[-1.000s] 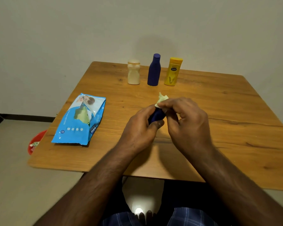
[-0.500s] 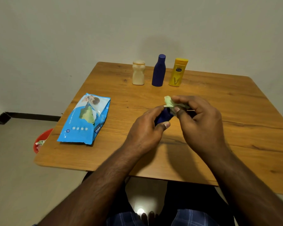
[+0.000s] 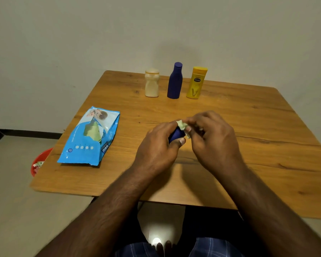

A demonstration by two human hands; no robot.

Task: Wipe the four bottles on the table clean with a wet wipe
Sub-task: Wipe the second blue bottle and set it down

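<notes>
My left hand (image 3: 156,147) grips a small dark blue bottle (image 3: 176,135) over the middle of the wooden table (image 3: 267,145); most of the bottle is hidden by my fingers. My right hand (image 3: 211,138) pinches a pale green wet wipe (image 3: 182,125) against the bottle's upper end. At the far edge stand three upright bottles: a cream one (image 3: 152,83), a tall dark blue one (image 3: 175,81) and a yellow one (image 3: 195,82).
A blue wet wipe pack (image 3: 90,136) lies on the table to the left, a green wipe showing at its opening. A red bin (image 3: 40,161) sits on the floor by the table's left edge. A wall stands close behind the table.
My right hand has worked the wipe around the top of the small blue bottle, shifting slightly over it. My left hand keeps its hold. The camera view has drifted a little.
</notes>
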